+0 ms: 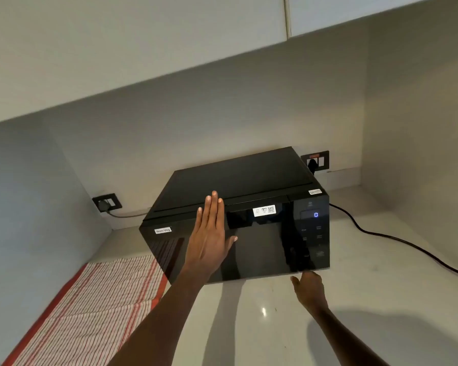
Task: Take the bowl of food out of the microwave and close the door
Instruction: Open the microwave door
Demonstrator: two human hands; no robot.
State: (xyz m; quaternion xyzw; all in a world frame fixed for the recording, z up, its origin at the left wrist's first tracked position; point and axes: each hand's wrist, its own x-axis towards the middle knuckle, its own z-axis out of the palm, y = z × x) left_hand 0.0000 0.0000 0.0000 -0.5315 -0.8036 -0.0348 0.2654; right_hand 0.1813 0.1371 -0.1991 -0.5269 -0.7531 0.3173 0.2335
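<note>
A black microwave point(249, 186) stands on the pale counter, its glossy door point(262, 249) shut and its display showing 0. My left hand point(209, 233) lies flat against the door's upper left part, fingers together and pointing up, holding nothing. My right hand point(308, 286) reaches to the lower right corner of the microwave, under the control panel, with fingers curled downward; nothing is visible in it. No bowl of food is in view; the dark door hides the inside.
A red-striped cloth point(90, 307) lies on the counter point(262, 326) at the left. A black power cable point(397, 236) runs right from the microwave. Wall sockets sit behind at the left point(106, 202) and right point(315, 161). Cabinets hang overhead.
</note>
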